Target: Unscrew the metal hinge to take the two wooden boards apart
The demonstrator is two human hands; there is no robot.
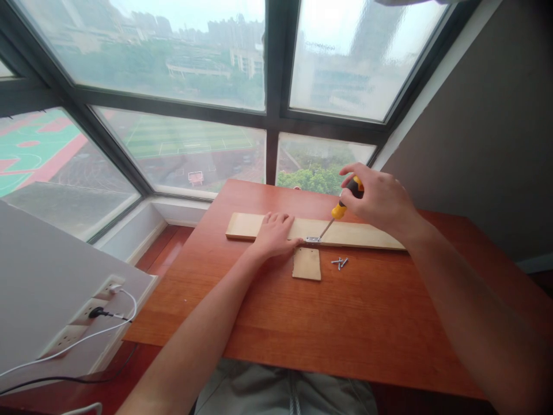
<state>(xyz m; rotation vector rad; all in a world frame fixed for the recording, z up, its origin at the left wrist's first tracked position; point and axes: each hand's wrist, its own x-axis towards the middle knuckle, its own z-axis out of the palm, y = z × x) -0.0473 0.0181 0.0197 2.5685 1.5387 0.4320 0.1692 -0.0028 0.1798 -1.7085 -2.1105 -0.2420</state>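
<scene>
A long pale wooden board [367, 235] lies across the far part of a reddish wooden table [345, 323]. My left hand [274, 233] rests flat on the board, fingers spread, pressing it down beside a small metal hinge [313, 239]. My right hand [380, 199] is closed round the orange and black handle of a screwdriver [341, 208], whose tip meets the hinge. A small square wooden piece [307, 264] lies just in front of the hinge. A few loose screws [340, 263] lie on the table to its right.
Large dark-framed windows [268, 121] stand behind the table, and a grey wall [484, 127] stands at the right. At the lower left a white power strip [93, 311] with plugged cables sits on a grey surface. My lap shows below the table's near edge.
</scene>
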